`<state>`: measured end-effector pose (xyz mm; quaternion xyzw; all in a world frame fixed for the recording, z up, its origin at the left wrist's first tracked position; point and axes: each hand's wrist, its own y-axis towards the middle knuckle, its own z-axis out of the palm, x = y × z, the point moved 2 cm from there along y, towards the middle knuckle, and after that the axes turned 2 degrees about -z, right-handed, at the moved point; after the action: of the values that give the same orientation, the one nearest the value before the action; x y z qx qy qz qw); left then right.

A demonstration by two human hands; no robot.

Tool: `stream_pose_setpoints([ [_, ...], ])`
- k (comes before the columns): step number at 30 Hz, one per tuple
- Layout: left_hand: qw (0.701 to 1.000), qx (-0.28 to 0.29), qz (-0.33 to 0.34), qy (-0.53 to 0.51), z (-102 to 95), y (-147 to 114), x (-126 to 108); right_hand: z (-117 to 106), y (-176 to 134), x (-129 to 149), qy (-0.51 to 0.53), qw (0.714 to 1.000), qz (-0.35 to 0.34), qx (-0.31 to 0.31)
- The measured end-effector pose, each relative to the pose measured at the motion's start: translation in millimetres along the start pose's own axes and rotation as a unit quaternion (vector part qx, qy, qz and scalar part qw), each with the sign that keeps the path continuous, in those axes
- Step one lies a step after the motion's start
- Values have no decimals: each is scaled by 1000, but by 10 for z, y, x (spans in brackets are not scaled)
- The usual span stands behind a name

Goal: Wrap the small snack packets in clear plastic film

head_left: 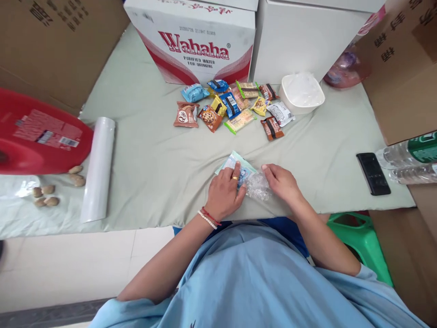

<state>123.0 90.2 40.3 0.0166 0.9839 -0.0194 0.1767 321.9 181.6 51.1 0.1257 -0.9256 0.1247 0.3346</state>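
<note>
Tablecloth [146, 136], packet [243, 172] corner toward boxes [205, 68]

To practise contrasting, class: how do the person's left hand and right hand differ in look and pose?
The left hand wears a gold-coloured ring, with bracelets at its wrist; the right hand shows neither.

The left hand lies over a printed pale-green packet; the right hand appears to pinch crinkled clear plastic.

Both are ungloved.
</note>
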Motion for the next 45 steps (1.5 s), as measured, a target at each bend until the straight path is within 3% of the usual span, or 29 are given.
stream_pose_setpoints([
  [6, 1000, 0, -31, 5, 62, 28, -6, 63, -189, -20, 140, 989, 2, 50],
  [8, 999, 5, -46, 5, 62, 54, -43, 23, -236, -2, 168, 984, -35, 46],
  [13, 1000, 11, -19, -7, -13, 79, -87, -12, -346, 78, 47, 977, -208, 12],
  [19, 994, 63, -23, -88, -188, 133, 11, 93, -567, -25, -66, 954, -292, 6],
  [22, 994, 45, -51, -84, -163, 155, -22, 61, -731, -74, -85, 954, -289, 14],
  [25, 998, 16, -51, -35, -38, 120, -104, -33, -803, -101, -36, 964, -262, 0],
  [28, 999, 2, -42, 5, 93, 51, -157, -114, -703, -179, 11, 987, -134, -90],
  [30, 999, -3, -41, 17, 143, 17, -164, -95, -592, -229, -11, 992, -59, -110],
  [32, 999, -7, -38, 23, 163, 4, -162, -27, -505, -232, -47, 995, -44, -80],
  [35, 999, -6, -33, 28, 156, 8, -164, 48, -495, -145, -51, 995, -75, -43],
  [38, 999, 0, -34, 26, 133, 21, -175, 21, -575, 7, 22, 997, -64, -35],
  [41, 999, 8, -38, 23, 119, 34, -192, 21, -574, 203, 119, 992, -6, 26],
  [45, 999, 14, -38, 32, 117, 45, -223, 184, -306, 475, 202, 978, -1, 51],
])
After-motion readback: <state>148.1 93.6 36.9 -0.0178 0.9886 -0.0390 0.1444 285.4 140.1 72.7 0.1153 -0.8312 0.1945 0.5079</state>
